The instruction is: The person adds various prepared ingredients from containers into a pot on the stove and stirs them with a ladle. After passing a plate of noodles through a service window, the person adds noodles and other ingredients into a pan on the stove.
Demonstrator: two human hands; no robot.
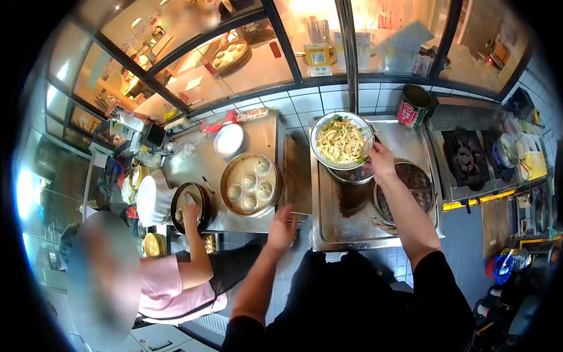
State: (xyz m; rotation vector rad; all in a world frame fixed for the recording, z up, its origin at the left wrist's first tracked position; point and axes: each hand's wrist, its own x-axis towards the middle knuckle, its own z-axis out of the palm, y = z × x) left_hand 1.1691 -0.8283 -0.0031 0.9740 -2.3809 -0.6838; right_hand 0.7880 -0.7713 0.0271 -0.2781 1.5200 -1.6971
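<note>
My right hand (382, 163) grips the right rim of a pale bowl (314, 151) of noodles (340, 139) with some green leaves. The bowl is over a round pot (350, 176) on the metal cooking counter; whether it rests on that pot, I cannot tell. My right forearm passes over a second round pot or steamer (416, 186) with dark contents. My left hand (281, 230) is open and holds nothing, in front of the gap between the two counters. Nearest to it is a bamboo steamer (275, 196) with several buns (248, 180).
At left, a person in a pink top (161, 276) reaches into a dark round pan (175, 214). A white plate (229, 141) lies behind the steamer. A large open can (414, 107) stands at back right, beside a gas burner (464, 158). Glass panes line the back.
</note>
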